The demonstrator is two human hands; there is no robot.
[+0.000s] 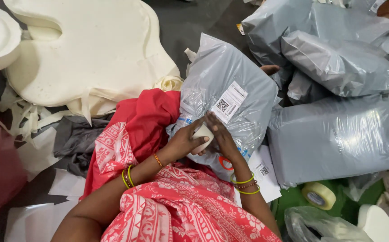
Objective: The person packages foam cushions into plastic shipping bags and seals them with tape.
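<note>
You're mid-labelling here: your left hand [186, 141] is wrapped around a small white backing strip [203, 133], while your right hand [221, 134] lies open, pressing the label [229, 103] flat onto the grey parcel bag [223, 92] on your lap. Next you'd probably smooth down the corners.

Dark floor [190, 20] carries grey mailer bags [338, 139], cream foam pieces [91, 49], paper scraps [37, 152], tape roll [319, 195]
</note>
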